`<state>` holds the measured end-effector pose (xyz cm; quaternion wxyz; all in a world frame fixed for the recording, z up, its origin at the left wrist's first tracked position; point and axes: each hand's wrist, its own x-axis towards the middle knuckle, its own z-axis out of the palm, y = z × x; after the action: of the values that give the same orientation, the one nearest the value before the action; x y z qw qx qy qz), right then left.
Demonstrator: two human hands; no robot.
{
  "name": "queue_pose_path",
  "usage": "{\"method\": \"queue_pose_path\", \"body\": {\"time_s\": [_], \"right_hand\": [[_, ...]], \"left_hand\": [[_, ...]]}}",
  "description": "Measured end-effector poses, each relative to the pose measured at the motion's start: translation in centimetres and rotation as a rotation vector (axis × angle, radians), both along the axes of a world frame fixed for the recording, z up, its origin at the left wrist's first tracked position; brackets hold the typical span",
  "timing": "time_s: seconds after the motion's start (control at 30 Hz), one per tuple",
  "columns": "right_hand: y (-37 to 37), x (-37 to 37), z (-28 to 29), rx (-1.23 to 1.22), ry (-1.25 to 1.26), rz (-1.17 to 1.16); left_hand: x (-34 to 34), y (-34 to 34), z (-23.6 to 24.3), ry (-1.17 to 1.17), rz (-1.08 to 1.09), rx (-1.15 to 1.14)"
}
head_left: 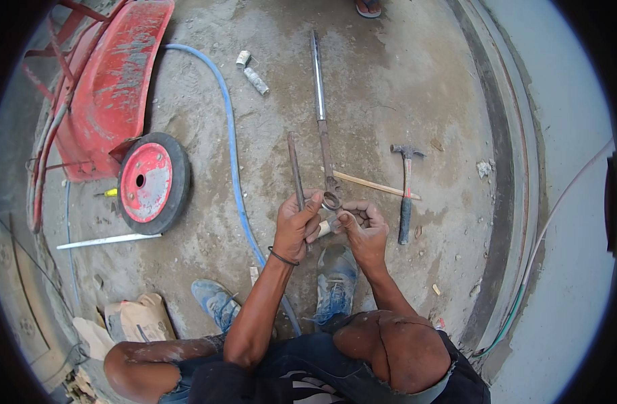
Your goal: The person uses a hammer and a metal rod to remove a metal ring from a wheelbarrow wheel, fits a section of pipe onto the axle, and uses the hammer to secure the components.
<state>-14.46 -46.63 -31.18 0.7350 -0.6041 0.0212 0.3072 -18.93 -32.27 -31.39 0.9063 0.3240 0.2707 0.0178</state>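
Ring (pixel 331 208): small, metal, raised between both hands near the lower end of the long bar (pixel 321 111); contact with the bar impossible to tell; judged loose, without visible seating in another part.
Left hand (pixel 298 225): closed round a rusty rod (pixel 294 161), with thumb and forefinger beside the ring.
Right hand (pixel 367 237): partly curled, thumb near the ring's lower edge, other fingers bent loosely; actual hold on the ring impossible to tell.
Progress: judged midway; done, separation of wheel and barrow; left, handling of ring and rod, both unplaced.
Wooden stick (pixel 372 182): on the ground, just beyond the hands.
Hammer (pixel 407 182): laid to the right, out of use.
Hose (pixel 229 121): blue, curving past on the left.
Wheel (pixel 157 182): beside the barrow, hub hole without an axle; judged detached.
Wheelbarrow (pixel 116 87): red, tipped over, farthest left.
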Motion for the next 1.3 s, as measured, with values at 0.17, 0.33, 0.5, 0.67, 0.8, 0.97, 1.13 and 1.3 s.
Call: {"method": "queue_pose_path", "body": {"time_s": [0.17,0.33,0.5,0.67,0.8,0.97,1.13,1.3], "right_hand": [[-0.3,3.0,1.5,-0.44,-0.938,0.247],[-1.0,4.9,-0.5,-0.323,-0.874,0.39],[0.0,7.2,-5.3,-0.279,-0.568,0.244],[0.2,8.1,-11.6,-0.281,-0.442,0.242],[0.6,7.6,-12.5,-0.309,-0.511,0.18],[0.6,7.3,-12.6,-0.415,-0.591,0.108],[0.8,6.5,-11.3,-0.426,-0.606,0.078],[0.3,6.2,-12.1,-0.499,-0.83,0.059]], "left_hand": [[0.5,1.2,-0.4,0.074,-0.12,0.079],[0.6,2.0,-1.6,0.126,-0.344,0.303],[-0.4,5.2,-6.9,0.162,-0.337,0.845],[-2.1,6.5,-9.3,0.227,-0.594,1.407],[-2.7,5.4,-9.7,0.3,-0.611,1.382],[-2.1,3.9,-10.3,0.309,-0.578,1.35],[-2.2,3.1,-9.7,0.336,-0.545,1.349],[-1.9,1.8,-10.1,0.326,-0.558,1.365]]}}
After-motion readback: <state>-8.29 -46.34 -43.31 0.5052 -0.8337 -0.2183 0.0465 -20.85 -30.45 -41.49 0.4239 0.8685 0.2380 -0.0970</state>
